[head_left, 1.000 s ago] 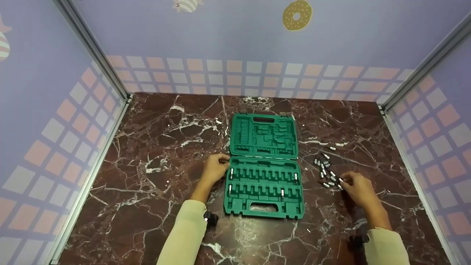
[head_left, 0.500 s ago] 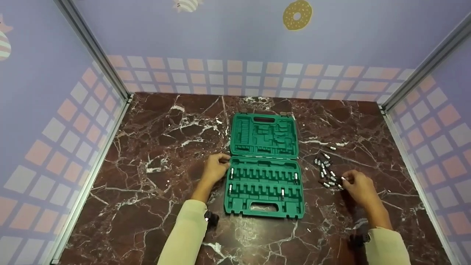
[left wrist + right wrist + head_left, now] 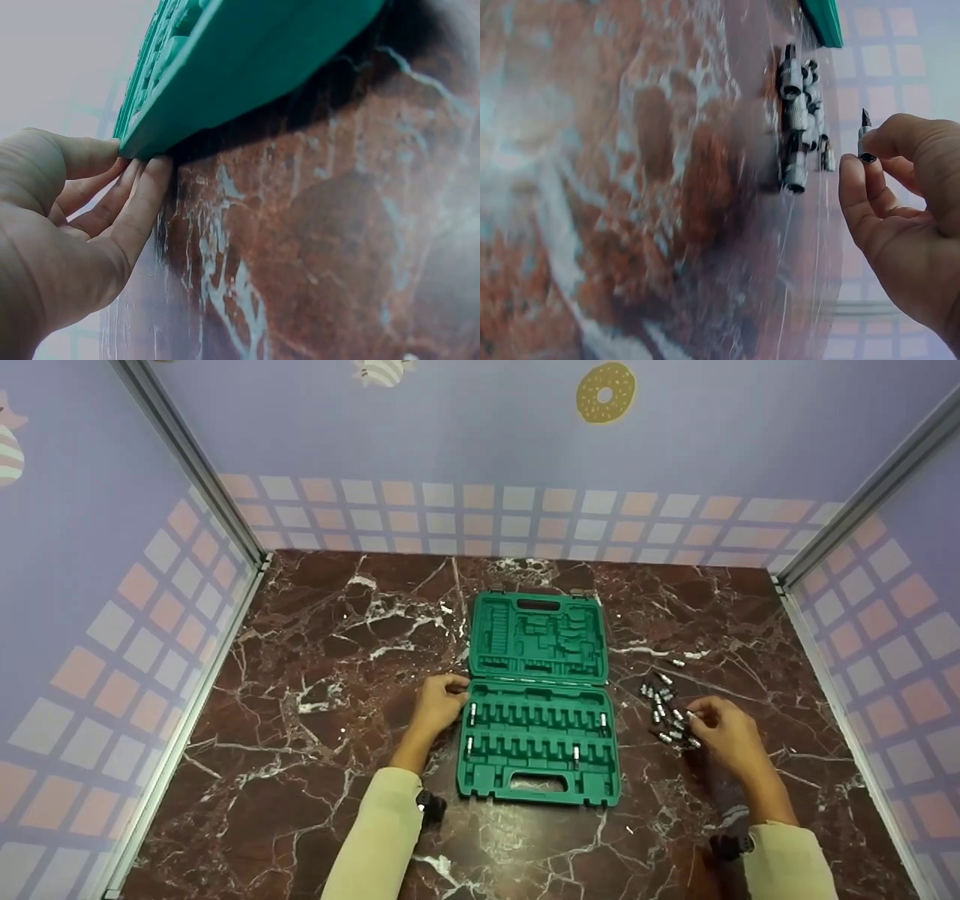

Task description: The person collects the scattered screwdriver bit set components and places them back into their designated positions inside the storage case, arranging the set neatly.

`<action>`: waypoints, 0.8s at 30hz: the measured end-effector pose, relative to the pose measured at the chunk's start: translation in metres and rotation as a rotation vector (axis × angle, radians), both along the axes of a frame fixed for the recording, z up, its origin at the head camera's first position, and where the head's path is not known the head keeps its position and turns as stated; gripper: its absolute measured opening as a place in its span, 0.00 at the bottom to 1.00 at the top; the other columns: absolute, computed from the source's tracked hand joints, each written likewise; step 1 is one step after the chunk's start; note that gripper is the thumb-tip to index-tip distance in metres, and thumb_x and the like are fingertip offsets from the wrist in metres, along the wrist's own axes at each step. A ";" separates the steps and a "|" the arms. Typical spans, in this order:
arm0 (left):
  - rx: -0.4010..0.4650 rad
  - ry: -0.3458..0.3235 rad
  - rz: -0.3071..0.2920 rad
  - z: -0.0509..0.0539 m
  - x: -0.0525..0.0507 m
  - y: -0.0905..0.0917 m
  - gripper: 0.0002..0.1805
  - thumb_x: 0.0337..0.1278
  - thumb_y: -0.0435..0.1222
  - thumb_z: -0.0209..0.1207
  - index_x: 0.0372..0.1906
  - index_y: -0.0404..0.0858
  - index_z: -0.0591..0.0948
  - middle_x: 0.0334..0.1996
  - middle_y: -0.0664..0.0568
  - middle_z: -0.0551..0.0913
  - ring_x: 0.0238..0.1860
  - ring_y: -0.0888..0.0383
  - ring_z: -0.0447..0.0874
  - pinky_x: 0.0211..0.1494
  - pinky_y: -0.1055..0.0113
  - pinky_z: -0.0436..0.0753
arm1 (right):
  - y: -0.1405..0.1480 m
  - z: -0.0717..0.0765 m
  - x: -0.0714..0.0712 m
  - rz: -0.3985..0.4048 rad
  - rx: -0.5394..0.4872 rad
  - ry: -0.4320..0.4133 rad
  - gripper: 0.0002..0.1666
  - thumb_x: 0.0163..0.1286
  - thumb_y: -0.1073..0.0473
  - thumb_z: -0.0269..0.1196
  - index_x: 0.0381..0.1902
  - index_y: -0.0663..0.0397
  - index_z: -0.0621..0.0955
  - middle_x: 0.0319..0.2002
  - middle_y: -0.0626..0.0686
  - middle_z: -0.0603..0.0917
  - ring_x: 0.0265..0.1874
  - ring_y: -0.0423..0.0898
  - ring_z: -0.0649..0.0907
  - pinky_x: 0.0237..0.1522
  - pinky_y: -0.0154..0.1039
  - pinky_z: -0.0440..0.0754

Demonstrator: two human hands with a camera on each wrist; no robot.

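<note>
Lying between case [image 3: 536, 731] and right hand [image 3: 726, 733] are bits [image 3: 658, 715].

We see the right hand [image 3: 729, 731] slightly farther forward and left than before, its pinched bit socket [image 3: 863, 137] shifted along.

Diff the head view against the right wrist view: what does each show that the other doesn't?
Head only: the left hand at the left edge of the green case, the case's open interior, four bit sockets seated in its lower half, and the doughnut print on the wall.

Right wrist only: the dark pointed tip and hollow end of the pinched bit socket, too small to make out from the head.

Both: the right hand, the loose pile, some of the case, and the checkered wall.
</note>
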State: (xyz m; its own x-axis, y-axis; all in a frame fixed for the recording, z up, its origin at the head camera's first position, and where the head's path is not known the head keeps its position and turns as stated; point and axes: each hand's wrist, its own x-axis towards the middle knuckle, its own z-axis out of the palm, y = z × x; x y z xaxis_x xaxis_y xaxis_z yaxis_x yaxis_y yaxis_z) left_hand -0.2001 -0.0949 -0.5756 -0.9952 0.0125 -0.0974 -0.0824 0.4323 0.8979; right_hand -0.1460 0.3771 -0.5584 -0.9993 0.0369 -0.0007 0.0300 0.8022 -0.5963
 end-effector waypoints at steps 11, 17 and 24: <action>0.030 -0.001 -0.003 -0.001 -0.001 0.001 0.12 0.63 0.25 0.63 0.50 0.32 0.87 0.42 0.40 0.88 0.41 0.48 0.88 0.42 0.58 0.86 | -0.022 0.002 -0.010 0.051 -0.068 0.037 0.11 0.70 0.66 0.64 0.49 0.58 0.86 0.45 0.60 0.88 0.45 0.55 0.85 0.43 0.39 0.80; 0.025 0.014 0.001 -0.003 -0.002 0.000 0.11 0.63 0.25 0.63 0.49 0.32 0.87 0.42 0.40 0.88 0.42 0.47 0.88 0.46 0.56 0.86 | -0.039 -0.002 -0.013 0.085 -0.162 0.038 0.09 0.71 0.66 0.65 0.48 0.56 0.87 0.47 0.60 0.89 0.46 0.50 0.87 0.43 0.29 0.80; 0.014 0.017 -0.005 -0.004 -0.001 -0.001 0.12 0.64 0.25 0.63 0.50 0.33 0.88 0.43 0.40 0.88 0.43 0.46 0.88 0.47 0.54 0.86 | -0.059 -0.001 -0.017 0.123 -0.204 0.033 0.09 0.71 0.65 0.66 0.46 0.55 0.89 0.46 0.58 0.89 0.37 0.36 0.84 0.37 0.29 0.78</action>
